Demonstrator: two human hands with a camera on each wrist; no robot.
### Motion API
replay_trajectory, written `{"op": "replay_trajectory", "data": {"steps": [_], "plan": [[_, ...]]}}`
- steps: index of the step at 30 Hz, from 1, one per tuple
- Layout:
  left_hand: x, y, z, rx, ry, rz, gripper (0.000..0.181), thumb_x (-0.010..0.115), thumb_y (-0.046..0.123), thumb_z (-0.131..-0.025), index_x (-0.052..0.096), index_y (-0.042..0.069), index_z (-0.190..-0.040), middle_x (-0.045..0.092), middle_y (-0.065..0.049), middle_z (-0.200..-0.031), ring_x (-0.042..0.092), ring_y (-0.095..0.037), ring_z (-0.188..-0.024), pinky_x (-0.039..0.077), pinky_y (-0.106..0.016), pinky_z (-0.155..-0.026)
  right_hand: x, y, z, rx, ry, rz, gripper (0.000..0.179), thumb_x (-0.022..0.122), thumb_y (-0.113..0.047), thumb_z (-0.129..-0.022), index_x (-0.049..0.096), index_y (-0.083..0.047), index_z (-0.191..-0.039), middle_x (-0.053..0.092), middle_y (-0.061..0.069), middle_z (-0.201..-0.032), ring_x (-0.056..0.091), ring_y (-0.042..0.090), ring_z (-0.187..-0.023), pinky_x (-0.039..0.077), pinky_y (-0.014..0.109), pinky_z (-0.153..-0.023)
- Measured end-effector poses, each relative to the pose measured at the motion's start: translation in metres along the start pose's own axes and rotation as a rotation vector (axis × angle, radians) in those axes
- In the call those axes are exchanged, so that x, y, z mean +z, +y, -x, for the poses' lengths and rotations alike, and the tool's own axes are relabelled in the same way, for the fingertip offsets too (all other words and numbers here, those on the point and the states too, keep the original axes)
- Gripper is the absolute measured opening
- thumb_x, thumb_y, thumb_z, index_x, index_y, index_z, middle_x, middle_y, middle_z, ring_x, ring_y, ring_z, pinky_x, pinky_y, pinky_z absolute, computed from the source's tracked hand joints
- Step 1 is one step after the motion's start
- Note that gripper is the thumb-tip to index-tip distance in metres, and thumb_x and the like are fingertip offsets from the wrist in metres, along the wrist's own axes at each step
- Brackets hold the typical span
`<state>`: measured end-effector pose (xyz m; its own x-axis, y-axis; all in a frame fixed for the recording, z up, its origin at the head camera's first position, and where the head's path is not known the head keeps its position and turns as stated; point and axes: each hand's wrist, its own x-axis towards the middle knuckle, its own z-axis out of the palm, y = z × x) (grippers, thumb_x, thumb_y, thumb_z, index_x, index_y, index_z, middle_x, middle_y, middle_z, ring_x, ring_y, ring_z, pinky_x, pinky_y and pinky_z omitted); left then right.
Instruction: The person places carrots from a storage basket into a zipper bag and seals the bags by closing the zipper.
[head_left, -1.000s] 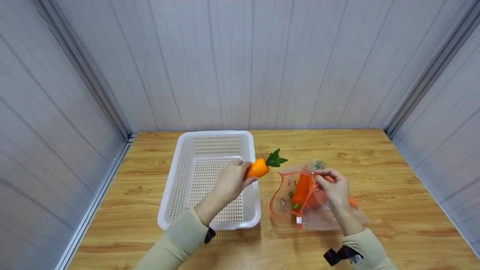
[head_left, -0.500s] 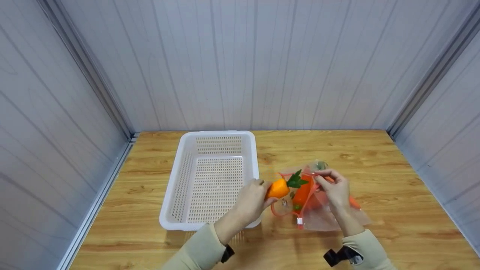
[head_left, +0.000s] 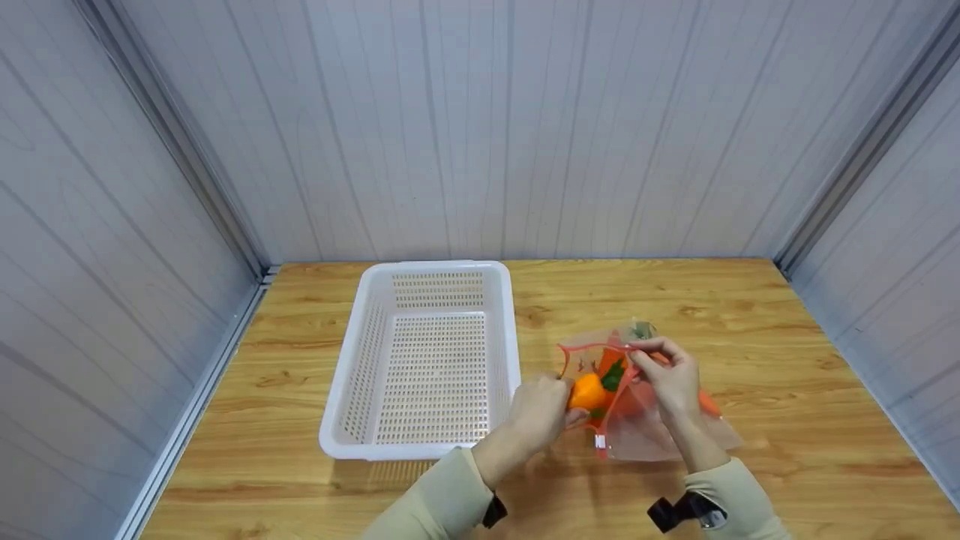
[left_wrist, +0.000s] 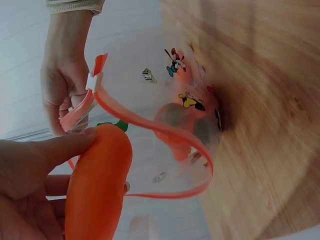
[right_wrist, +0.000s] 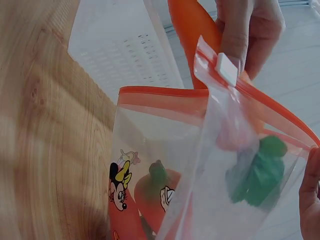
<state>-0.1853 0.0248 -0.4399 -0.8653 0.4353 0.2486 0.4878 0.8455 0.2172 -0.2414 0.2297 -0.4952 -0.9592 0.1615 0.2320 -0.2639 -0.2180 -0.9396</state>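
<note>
In the head view my left hand (head_left: 538, 409) holds an orange carrot (head_left: 587, 392) with green leaves, at the mouth of a clear zip bag (head_left: 645, 442). The right wrist view shows the carrot's green leaves (right_wrist: 262, 172) behind the bag's clear film, its orange body rising above the mouth. My right hand (head_left: 673, 382) pinches the far right edge of the orange zip rim, and the mouth gapes. A white slider (head_left: 600, 442) sits on the rim. Inside the cartoon-printed bag lie several red-orange vegetables, one with a green stem (right_wrist: 158, 172).
A white slotted plastic basket (head_left: 330, 412) stands left of the bag, its bottom bare. Both rest on a wood-grain table (head_left: 795, 420). Pale panel walls (head_left: 480, 127) close off the back and both sides.
My left hand has carried the carrot from over the basket's right side rightward and down to the bag, its leaves now in the mouth. My right hand has kept its grip in place.
</note>
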Motion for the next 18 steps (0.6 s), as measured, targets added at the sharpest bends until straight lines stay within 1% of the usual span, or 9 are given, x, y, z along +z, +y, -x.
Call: {"op": "replay_trajectory", "data": {"steps": [6, 9, 11, 14, 18], "plan": [[0.010, 0.008, -0.016, -0.037, -0.104, -0.015, 0.032, 0.066, 0.042, -0.075, 0.063, 0.011, -0.078, 0.056, -0.001, -0.067, 0.052, -0.013, -0.058, 0.040, -0.024, -0.044, -0.002, 0.003, -0.001, -0.010, -0.004, -0.011, 0.036, 0.074, -0.017, -0.072, 0.059, 0.009, -0.091, 0.060, 0.015, -0.084, 0.056, 0.015, -0.052, 0.049, 0.024, -0.046], [0.013, 0.012, -0.024, -0.047, -0.151, -0.004, 0.031, 0.066, 0.042, -0.076, 0.062, 0.011, -0.079, 0.055, 0.001, -0.065, 0.050, -0.011, -0.056, 0.040, -0.023, -0.045, -0.004, 0.006, -0.003, -0.007, 0.001, -0.013, 0.035, 0.073, -0.016, -0.071, 0.059, 0.009, -0.091, 0.060, 0.016, -0.083, 0.056, 0.016, -0.051, 0.049, 0.024, -0.046], [0.016, 0.015, -0.029, -0.045, -0.174, 0.009, 0.030, 0.065, 0.041, -0.077, 0.061, 0.012, -0.081, 0.054, 0.002, -0.065, 0.049, -0.010, -0.056, 0.041, -0.022, -0.047, -0.006, 0.009, -0.004, -0.014, 0.000, -0.002, 0.031, 0.072, -0.013, -0.074, 0.059, 0.009, -0.091, 0.060, 0.016, -0.083, 0.055, 0.016, -0.051, 0.049, 0.024, -0.046], [0.020, 0.019, -0.038, -0.041, -0.187, 0.016, 0.028, 0.064, 0.040, -0.078, 0.060, 0.013, -0.083, 0.053, 0.003, -0.067, 0.048, -0.010, -0.056, 0.044, -0.021, -0.050, -0.007, 0.012, -0.005, -0.015, 0.009, 0.025, 0.026, 0.069, -0.009, -0.076, 0.059, 0.008, -0.092, 0.060, 0.016, -0.083, 0.055, 0.016, -0.051, 0.048, 0.024, -0.046], [0.025, 0.024, -0.047, -0.023, -0.141, -0.006, 0.025, 0.065, 0.038, -0.078, 0.062, 0.013, -0.081, 0.056, 0.002, -0.067, 0.053, -0.011, -0.058, 0.047, -0.023, -0.051, -0.005, 0.010, -0.005, -0.002, 0.027, 0.052, 0.027, 0.071, -0.012, -0.074, 0.060, 0.007, -0.092, 0.060, 0.014, -0.083, 0.055, 0.016, -0.051, 0.049, 0.025, -0.045]]}}
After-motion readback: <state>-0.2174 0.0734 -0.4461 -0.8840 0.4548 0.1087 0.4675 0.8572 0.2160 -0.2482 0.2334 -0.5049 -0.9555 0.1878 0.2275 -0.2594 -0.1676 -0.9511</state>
